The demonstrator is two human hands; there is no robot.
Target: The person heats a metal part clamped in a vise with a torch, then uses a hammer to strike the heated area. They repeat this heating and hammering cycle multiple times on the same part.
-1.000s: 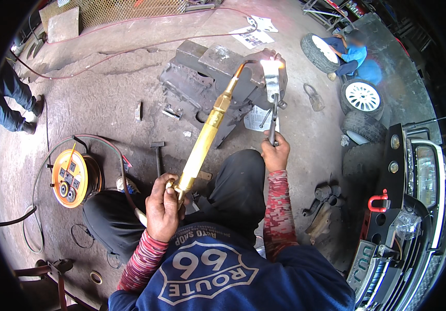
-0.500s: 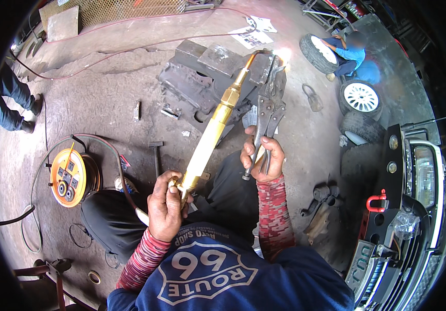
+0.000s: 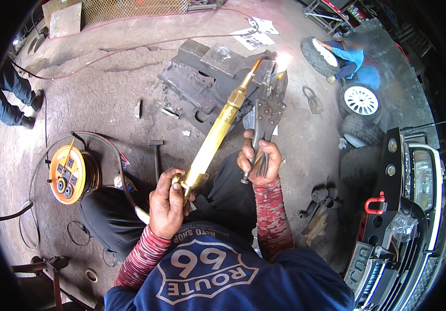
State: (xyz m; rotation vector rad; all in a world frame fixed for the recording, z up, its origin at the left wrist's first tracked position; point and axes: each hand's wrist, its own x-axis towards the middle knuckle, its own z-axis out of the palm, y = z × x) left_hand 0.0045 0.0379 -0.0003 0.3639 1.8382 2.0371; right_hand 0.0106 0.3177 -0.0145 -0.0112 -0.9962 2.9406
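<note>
My left hand (image 3: 167, 205) is closed round the valve end of a brass gas torch (image 3: 210, 140). The torch slants up and to the right, and its bent tip ends in a bright flame (image 3: 283, 60). Locking pliers (image 3: 264, 116) are in my right hand (image 3: 262, 158), fingers wrapped round their handles, jaws pointing away from me. The jaws lie close beneath the flame; glare hides what they grip, if anything. Just left of the jaws, under the torch tip, is a heavy dark metal block like a vise (image 3: 230, 62).
A hammer (image 3: 156, 158) and an orange cable reel (image 3: 68, 173) are on the floor to the left, with a hose looping past. At right are a vehicle front with a red shackle (image 3: 375, 203), several wheels (image 3: 361, 99) and a seated person in blue. Another person's legs (image 3: 13, 98) stand far left.
The torch tip and flame have shifted slightly right and nearer to me. The pliers have tilted a little, their handles moving slightly left. Both hands keep their hold.
</note>
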